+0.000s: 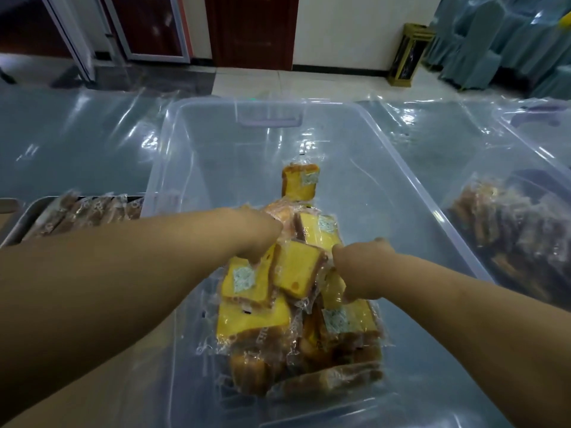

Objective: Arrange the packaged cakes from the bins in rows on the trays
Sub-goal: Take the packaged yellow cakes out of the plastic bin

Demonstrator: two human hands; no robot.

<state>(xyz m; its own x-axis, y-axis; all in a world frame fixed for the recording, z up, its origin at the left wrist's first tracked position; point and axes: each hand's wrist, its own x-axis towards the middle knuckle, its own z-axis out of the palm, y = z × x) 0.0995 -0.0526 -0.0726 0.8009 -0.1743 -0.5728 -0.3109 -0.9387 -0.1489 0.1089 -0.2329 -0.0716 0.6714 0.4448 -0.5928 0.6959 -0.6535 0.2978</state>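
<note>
1. Left forearm (pixel 108 288) and right forearm (pixel 463 319): bare, entering from the lower corners and converging over the bin.
2. Left hand (pixel 259 233): palm down, fingers bent onto the top of the pile. The fingertips are hidden among wrappers, so it cannot be told whether it has hold of a packet.
3. Right hand (pixel 358 270): fingers curled downward, seemingly gripping an edge-on cake (pixel 332 288) at the pile's right side.
4. Clear bin (pixel 157 168): large and mostly bare of stock.
5. Packaged cakes (pixel 253 322): heaped in the bin's near half, directly under both hands. The heap's long axis runs from near to far.
6. Tilted cake (pixel 296 270): lying between the two hands.
7. Lone cake (pixel 300 183): standing apart, beyond the heap.
8. Tray (pixel 15 225): left of the bin, just beyond the left forearm, with wrapped cakes already in a row. Judgement: the left hand is nearer the tray, so lifted packets must travel leftward over the bin wall.
9. Second bin (pixel 531 140): to the right, holding more cakes.
</note>
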